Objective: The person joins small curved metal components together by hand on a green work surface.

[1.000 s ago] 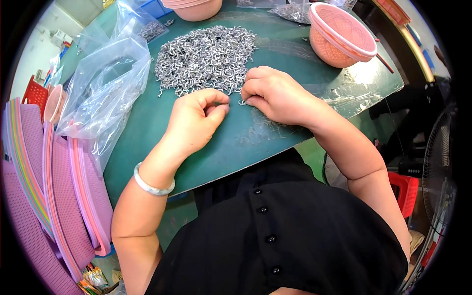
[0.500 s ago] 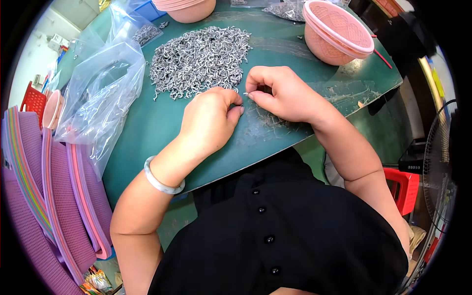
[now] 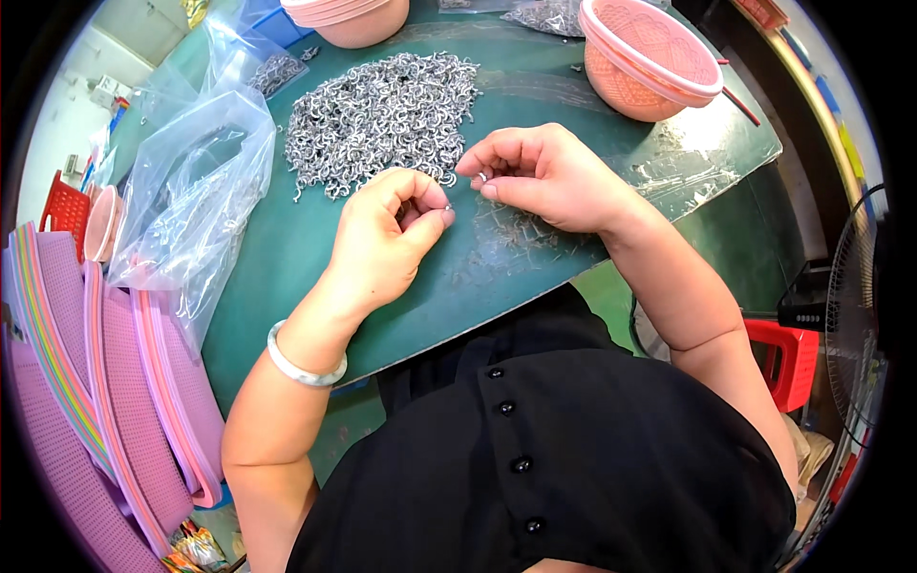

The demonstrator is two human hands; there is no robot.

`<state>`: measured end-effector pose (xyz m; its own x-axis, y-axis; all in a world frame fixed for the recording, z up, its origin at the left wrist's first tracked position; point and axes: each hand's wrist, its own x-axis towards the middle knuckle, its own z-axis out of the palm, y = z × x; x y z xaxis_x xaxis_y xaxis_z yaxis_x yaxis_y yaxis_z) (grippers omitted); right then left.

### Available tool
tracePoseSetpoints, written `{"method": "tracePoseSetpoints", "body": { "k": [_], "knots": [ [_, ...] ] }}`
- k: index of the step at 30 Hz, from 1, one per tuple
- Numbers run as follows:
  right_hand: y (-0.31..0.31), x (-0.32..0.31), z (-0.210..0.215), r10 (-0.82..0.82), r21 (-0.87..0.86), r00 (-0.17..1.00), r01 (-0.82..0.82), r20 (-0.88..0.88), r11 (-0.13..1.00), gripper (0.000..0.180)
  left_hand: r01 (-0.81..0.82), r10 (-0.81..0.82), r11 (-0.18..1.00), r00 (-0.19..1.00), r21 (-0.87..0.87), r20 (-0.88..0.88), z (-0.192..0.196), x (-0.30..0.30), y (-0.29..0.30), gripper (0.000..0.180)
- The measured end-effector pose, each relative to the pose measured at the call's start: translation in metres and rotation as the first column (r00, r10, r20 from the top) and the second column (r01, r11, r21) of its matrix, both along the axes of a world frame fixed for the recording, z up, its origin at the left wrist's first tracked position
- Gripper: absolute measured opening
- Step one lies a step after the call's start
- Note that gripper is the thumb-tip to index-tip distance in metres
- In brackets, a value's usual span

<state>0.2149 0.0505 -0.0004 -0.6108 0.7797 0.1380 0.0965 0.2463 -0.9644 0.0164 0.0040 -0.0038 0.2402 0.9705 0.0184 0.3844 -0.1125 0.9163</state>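
Note:
A heap of small, curved silver metal hooks [image 3: 387, 119] lies on the green tabletop [image 3: 287, 277]. Close to its near edge, my left hand [image 3: 380, 229] is closed in a pinch, thumb against forefinger, and a tiny glint of metal shows at the fingertips. A pale bangle [image 3: 304, 368] circles that wrist. My right hand [image 3: 559, 181], just right of the heap, is also closed, with a small metal hook [image 3: 483, 178] between thumb and fingers. A narrow gap separates the two hands. The exact shape of the left hand's piece is too small to tell.
A pink plastic basket [image 3: 635, 81] stands at the far right, with pink bowls [image 3: 358, 21] at the far edge. Clear plastic bags [image 3: 205, 158] lie on the left, beside purple perforated baskets [image 3: 143, 353]. A fan [image 3: 850, 315] and red stool [image 3: 791, 363] are at right.
My left hand has moved slightly left and its pinch has lifted off the heap's edge. My right fingers have opened out a little, showing the hook between them.

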Motion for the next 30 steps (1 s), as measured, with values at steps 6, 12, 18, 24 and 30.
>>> {"method": "tracePoseSetpoints", "body": {
  "k": [6,12,18,24,30],
  "knots": [
    [-0.003,-0.001,0.004,0.080,0.000,0.996,-0.080,0.032,0.997,0.019,-0.032,0.028,0.999,0.963,0.011,0.269,-0.001,0.002,-0.003,0.009],
    [-0.003,-0.002,-0.002,0.075,0.201,0.997,-0.073,0.000,0.977,0.017,-0.013,-0.004,0.998,0.961,0.059,0.278,-0.001,0.003,-0.004,0.010],
    [-0.012,-0.007,0.000,-0.022,0.187,0.996,0.038,-0.088,0.982,0.019,0.003,-0.031,0.998,0.911,0.069,0.411,0.001,0.007,-0.007,0.024],
    [-0.014,-0.010,0.000,-0.071,0.424,0.997,0.083,-0.044,0.902,0.030,0.035,-0.037,0.999,0.902,0.011,0.431,0.004,0.006,-0.007,0.034],
    [-0.014,-0.012,0.002,-0.109,0.592,0.993,0.068,0.034,0.803,0.035,0.040,-0.028,0.999,0.917,-0.023,0.398,0.003,0.006,-0.009,0.035]
  ]
}}
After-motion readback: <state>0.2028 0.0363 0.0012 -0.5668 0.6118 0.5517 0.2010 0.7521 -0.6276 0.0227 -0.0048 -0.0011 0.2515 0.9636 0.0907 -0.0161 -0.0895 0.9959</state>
